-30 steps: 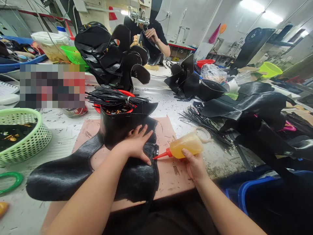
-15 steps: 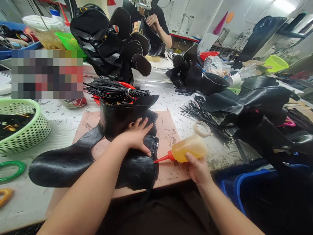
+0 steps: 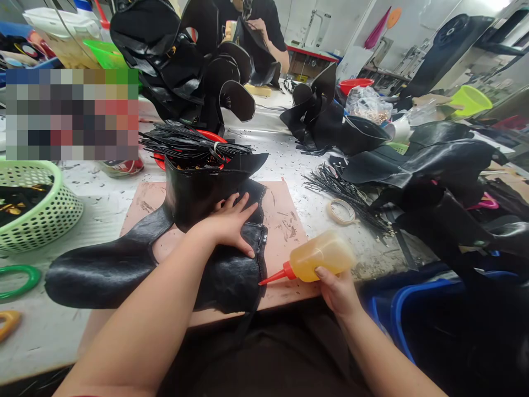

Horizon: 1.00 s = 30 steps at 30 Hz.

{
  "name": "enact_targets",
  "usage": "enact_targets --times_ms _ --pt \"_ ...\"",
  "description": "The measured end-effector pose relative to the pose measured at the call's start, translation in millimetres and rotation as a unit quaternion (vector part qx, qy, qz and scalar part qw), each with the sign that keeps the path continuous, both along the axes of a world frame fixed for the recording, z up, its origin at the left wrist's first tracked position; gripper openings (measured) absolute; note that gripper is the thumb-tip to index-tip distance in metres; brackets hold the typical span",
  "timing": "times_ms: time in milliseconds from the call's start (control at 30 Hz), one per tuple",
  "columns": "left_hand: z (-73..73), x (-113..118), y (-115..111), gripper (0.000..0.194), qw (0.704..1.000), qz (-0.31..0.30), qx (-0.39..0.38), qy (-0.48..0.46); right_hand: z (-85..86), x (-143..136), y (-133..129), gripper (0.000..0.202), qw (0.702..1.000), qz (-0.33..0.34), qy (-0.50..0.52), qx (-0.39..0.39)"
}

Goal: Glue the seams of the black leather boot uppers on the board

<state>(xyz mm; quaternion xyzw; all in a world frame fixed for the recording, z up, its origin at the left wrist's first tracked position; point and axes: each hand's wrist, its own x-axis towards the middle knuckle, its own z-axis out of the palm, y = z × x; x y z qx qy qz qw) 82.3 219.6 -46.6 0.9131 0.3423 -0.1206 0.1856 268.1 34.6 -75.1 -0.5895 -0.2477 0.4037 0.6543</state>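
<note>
On the pink mat [image 3: 285, 220] at centre, I see my left hand [image 3: 229, 226] pressed flat on a black leather piece [image 3: 124, 270], fingers spread wide, thumb tip near the piece's right edge. The leather is glossy, faintly grained and soft; it runs long from 9 o'clock, where it ends in a rounded lobe, toward 3 o'clock, with a taller folded part standing up at 12 o'clock of my hand. Its right edge carries a narrow shiny strip, running roughly 12 to 6.

My right hand [image 3: 339, 289] grips a squeeze bottle [image 3: 322, 256] from below, fingers curled around its base. This bottle is translucent soft plastic holding amber liquid, rounded in body, tapering to a red cone nozzle [image 3: 275, 274]. It lies nearly level, long axis from 3 to 9 o'clock, nozzle aimed at 9 and slightly down, the tip touching or just beside the leather's right edge, at 5 o'clock of my left hand.

Beyond the mat, at 12 o'clock, a bundle of thin black strips [image 3: 190, 146] lies over a red bowl [image 3: 210, 138]. A tape ring [image 3: 342, 211] sits at 1 o'clock of the bottle, and a perforated green basket [image 3: 45, 215] stands at 9 o'clock of the mat, on the speckled white table [image 3: 95, 193].
</note>
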Motion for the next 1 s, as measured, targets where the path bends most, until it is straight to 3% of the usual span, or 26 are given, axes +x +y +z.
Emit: enact_targets --times_ms 267,400,500,600,667,767,900,1000 --pt "1.2 1 0 0.123 1.000 0.001 -0.004 0.008 -4.4 1 2 0.038 1.000 -0.005 -0.002 0.026" --pt "0.6 1 0 0.125 1.000 0.002 -0.005 0.007 -10.2 5 3 0.052 0.999 -0.005 -0.027 0.037" --pt "1.2 0 1 0.125 1.000 0.001 -0.005 0.006 -8.6 8 6 0.062 0.994 -0.055 -0.074 0.057" --pt "4.5 0 1 0.125 1.000 0.001 -0.002 0.010 7.3 9 13 0.052 0.981 -0.104 -0.106 0.127" --pt "8.9 2 -2 0.123 1.000 0.006 0.005 0.020 21.9 11 16 0.047 0.981 -0.100 -0.060 0.152" --pt "20.0 4 -14 0.117 0.999 0.010 0.034 0.033 36.5 17 15 0.041 0.991 -0.026 0.106 0.073" --pt "42.9 -7 -47 0.076 0.988 0.009 0.149 0.030 36.2 29 8 0.039 0.951 0.087 0.292 -0.045" --pt "61.1 -30 -73 0.052 0.978 0.043 0.202 0.022 35.6 38 9 0.038 0.928 0.078 0.361 -0.039"
